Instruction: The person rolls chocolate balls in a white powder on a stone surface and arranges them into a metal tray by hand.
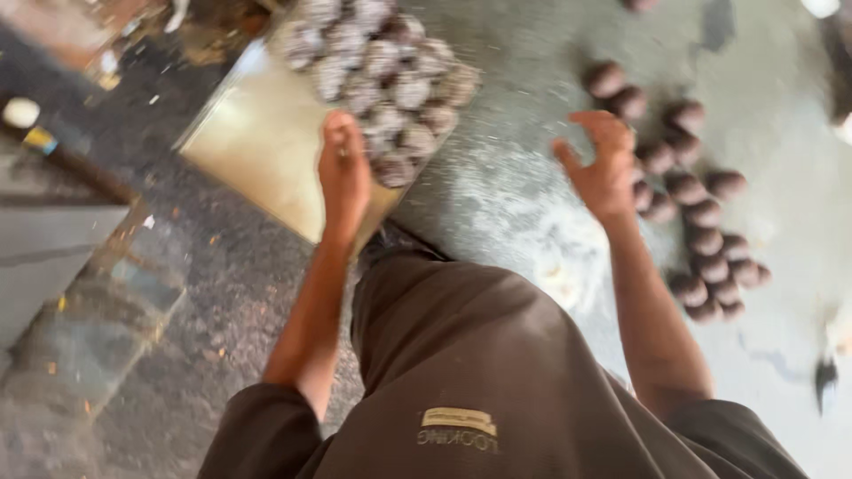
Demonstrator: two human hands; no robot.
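Note:
My left hand (pixel 344 168) is seen edge-on over a pale metal tray (pixel 257 151), its fingertips beside a heap of several round balls with a whitish coating (pixel 382 80). Blur hides whether it holds one. My right hand (pixel 603 164) hovers above the grey floured surface (pixel 497 177) with its fingers spread and curled and nothing in them. It is just left of a scatter of several bare dark brown balls (pixel 701 213).
A dark speckled floor (pixel 213 293) lies left of the tray, with a grey slab (pixel 44 248) at the far left. My brown garment (pixel 461 372) fills the bottom centre. White powder patches (pixel 559 248) mark the surface near my right forearm.

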